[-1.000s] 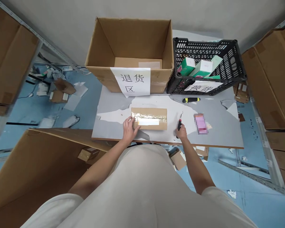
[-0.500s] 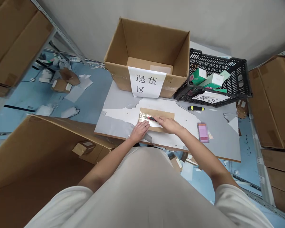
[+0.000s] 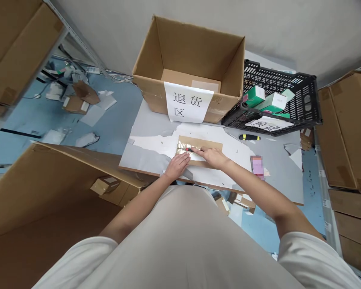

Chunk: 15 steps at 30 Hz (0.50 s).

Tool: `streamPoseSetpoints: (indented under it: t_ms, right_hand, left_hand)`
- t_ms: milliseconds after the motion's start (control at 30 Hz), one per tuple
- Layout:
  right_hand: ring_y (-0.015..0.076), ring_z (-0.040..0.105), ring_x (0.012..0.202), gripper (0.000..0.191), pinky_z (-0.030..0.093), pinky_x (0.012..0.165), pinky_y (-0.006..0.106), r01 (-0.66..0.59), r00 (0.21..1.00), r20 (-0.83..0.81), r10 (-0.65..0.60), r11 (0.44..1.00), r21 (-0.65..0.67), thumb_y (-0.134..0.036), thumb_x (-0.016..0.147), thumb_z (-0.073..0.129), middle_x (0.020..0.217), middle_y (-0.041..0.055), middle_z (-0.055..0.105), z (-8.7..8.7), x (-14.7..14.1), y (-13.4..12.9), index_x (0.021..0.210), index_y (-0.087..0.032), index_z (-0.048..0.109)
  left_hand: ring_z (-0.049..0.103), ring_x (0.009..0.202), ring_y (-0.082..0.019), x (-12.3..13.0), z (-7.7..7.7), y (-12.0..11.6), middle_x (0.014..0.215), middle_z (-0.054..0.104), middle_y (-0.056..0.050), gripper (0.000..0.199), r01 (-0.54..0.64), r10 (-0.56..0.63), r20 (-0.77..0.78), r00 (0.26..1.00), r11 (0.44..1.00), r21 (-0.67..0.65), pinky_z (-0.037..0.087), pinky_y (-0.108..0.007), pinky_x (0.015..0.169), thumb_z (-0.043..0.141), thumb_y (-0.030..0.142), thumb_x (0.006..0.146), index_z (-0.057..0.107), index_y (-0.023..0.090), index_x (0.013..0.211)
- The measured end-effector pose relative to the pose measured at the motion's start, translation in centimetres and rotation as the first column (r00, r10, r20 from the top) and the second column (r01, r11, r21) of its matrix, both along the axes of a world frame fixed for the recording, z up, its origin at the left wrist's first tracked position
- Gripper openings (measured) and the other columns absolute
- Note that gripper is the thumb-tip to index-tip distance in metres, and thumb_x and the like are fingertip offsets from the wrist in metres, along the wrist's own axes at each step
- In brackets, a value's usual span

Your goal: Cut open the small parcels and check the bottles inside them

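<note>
A small flat cardboard box (image 3: pixel 211 143) with shiny tape and a white label lies on the table, below the large open carton. My right hand (image 3: pixel 213 156) is closed on a black and red cutter (image 3: pixel 189 149), whose tip is over the taped left part of the box. Flat on the lower left edge of the box, with fingers stretched out, rests my left hand (image 3: pixel 178 165). How deep the blade sits cannot be seen.
Behind the box stands a big open carton (image 3: pixel 189 48) with a paper sign. Right of it, a black crate (image 3: pixel 311 94) holds green and white boxes. A yellow and black tool (image 3: pixel 249 137) and a phone (image 3: pixel 257 166) lie right. Another large open carton (image 3: pixel 78 156) is left.
My right hand and the cutter have shifted slightly left along the tape. My left hand stays on the box. The view has moved a little.
</note>
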State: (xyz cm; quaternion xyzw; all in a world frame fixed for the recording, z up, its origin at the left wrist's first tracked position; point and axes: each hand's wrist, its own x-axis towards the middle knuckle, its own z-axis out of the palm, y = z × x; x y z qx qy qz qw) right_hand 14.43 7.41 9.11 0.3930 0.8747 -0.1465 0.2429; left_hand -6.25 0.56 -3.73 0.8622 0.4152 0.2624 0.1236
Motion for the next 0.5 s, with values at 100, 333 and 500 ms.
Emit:
streamPoseSetpoints:
  t_ms: [100,333,500]
  right_hand:
    - [0.0262,0.067,0.093,0.063,0.046,0.073,0.033,-0.006,0.998,0.055,0.005,1.0,0.025,-0.012,0.093,0.029,0.12,0.0144,0.06,0.0,0.2,-0.3,0.151,-0.033,0.018]
    - [0.0248,0.068,0.084,0.064,0.042,0.062,0.029,0.018,0.985,0.168,-0.028,0.998,0.061,-0.007,0.091,0.029,0.11,0.0139,0.064,1.9,5.9,-1.6,0.148,-0.034,0.027]
    - [0.0181,0.066,0.072,0.081,0.036,0.057,0.025,0.128,0.953,0.265,-0.144,0.989,0.08,0.003,0.081,0.035,0.102,0.0089,0.065,3.0,13.5,-4.2,0.149,-0.039,0.022]
  left_hand:
    - [0.051,0.128,-0.026,-0.1,-0.1,-0.1,0.127,0.062,-0.014,0.033,-0.005,0.005,-0.003,1.0,1.0,-0.006,0.044,-0.046,0.102,0.045,0.02,0.094,0.057,0.015,0.125]
    - [0.05,0.129,-0.024,-0.2,-0.4,-0.3,0.127,0.062,-0.014,0.034,-0.011,0.012,0.016,1.0,0.998,-0.054,0.042,-0.044,0.103,0.045,0.022,0.094,0.057,0.018,0.126]
    - [0.05,0.129,-0.025,-0.1,-0.5,0.0,0.128,0.061,-0.014,0.034,-0.021,0.02,-0.014,1.0,0.998,-0.06,0.042,-0.044,0.103,0.044,0.024,0.095,0.057,0.018,0.126]
